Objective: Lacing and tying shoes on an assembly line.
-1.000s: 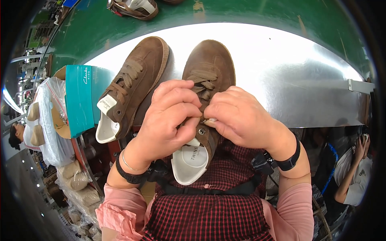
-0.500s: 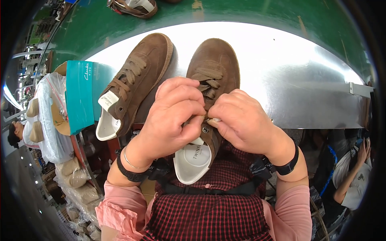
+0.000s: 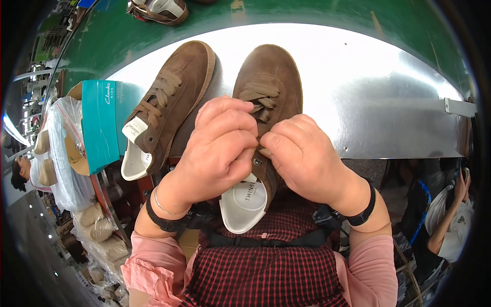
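A brown suede shoe point(image 3: 273, 64) with a white lining lies toe away from me, its heel overhanging the metal table edge toward my apron. Over its upper lacing, my left hand point(image 3: 217, 148) is closed in a pinch, with the fingers curled. Close against it, my right hand point(image 3: 307, 156) pinches the brown shoelace point(image 3: 262, 93) between thumb and forefinger just above an eyelet. My fingers mostly hide the pinched part of the lace. To the left rests the matching brown shoe point(image 3: 186, 66), laced, its white tongue label showing; neither hand touches it.
The shiny metal table point(image 3: 388, 102) adjoins a green surface point(image 3: 327, 13), where another shoe point(image 3: 162, 10) lies. At left stand a teal box point(image 3: 99, 128) and plastic-wrapped goods point(image 3: 69, 153). A metal bracket point(image 3: 459, 107) sits at the right edge. Other people appear at both sides.
My right hand has shifted slightly left and up, its pinch now closer to my left hand. A pale bit at its fingertips is less visible. The shoes appear slightly shifted in view.
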`<state>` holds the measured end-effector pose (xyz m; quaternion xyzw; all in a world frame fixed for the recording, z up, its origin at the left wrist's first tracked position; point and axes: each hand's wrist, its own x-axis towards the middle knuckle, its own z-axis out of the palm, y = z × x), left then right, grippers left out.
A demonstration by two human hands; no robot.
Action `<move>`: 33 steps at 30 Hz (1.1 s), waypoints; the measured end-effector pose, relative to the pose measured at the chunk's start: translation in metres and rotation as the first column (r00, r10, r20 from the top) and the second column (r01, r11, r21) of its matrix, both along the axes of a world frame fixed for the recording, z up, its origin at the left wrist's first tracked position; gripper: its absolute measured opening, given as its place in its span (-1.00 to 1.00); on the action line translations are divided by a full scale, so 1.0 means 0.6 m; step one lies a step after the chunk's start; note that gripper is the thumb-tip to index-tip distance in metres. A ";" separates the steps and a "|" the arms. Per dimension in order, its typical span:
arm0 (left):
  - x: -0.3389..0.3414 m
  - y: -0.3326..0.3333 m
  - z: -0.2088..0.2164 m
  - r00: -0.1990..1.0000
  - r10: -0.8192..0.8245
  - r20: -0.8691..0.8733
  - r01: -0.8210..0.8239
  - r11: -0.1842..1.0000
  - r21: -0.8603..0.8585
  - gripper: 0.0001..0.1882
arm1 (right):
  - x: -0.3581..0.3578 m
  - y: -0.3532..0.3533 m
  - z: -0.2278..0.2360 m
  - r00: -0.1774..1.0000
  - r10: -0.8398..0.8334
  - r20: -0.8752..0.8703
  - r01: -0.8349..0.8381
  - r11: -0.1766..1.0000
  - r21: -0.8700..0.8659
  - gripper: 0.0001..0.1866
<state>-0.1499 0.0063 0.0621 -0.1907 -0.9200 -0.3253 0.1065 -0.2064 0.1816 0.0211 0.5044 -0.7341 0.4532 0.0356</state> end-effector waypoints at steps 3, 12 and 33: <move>-0.002 -0.002 -0.002 1.000 -0.017 -0.022 0.017 0.999 -0.031 -0.78 | -0.007 0.000 -0.001 0.999 0.003 -0.034 -0.004 1.000 -0.019 -0.85; 0.012 0.002 -0.007 1.000 0.021 -0.023 -0.022 0.998 -0.059 -0.80 | -0.001 0.005 -0.014 0.986 -0.028 -0.163 0.021 0.999 -0.045 -0.80; 0.032 0.018 0.000 0.977 0.176 0.121 -0.175 0.984 -0.023 -0.78 | -0.010 0.003 -0.047 0.974 -0.031 -0.226 -0.018 0.978 -0.208 -0.77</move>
